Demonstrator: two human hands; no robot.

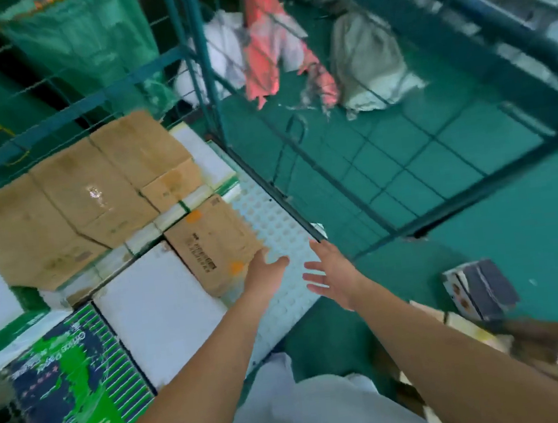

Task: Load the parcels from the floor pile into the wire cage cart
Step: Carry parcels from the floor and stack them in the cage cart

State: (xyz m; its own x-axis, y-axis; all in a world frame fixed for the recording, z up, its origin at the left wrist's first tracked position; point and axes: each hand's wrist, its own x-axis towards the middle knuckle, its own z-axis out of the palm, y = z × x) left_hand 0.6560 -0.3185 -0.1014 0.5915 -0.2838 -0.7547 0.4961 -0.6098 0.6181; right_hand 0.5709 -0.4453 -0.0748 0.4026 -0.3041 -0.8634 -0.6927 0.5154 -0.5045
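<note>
Nearest the camera, both bare forearms are reaching forward over the cart's open edge. The left hand (265, 268) is lying with straight fingers at the corner of a small brown box (213, 244), seemingly touching it, and the right hand (332, 274) is hovering released, fingers spread, gripping nothing, above the cart's pale dimpled floor panel (274, 227). Judging by this, a parcel is being settled into place and the hands are coming free. Beside the small box, a white box (159, 313), a blue and green printed box (80, 397) and a large brown carton (73, 202) are sitting packed inside the wire cage cart (93, 100). The next move is likely calling for a turn to the right, where the floor pile (478, 290) is waiting, cut off at the frame's lower edge and blurred, so its count is unclear. Farther off, beyond the cage wall, a grey sack (368, 60) and pink wrapping (263, 40) are lying on the green floor, too smeared to identify.
</note>
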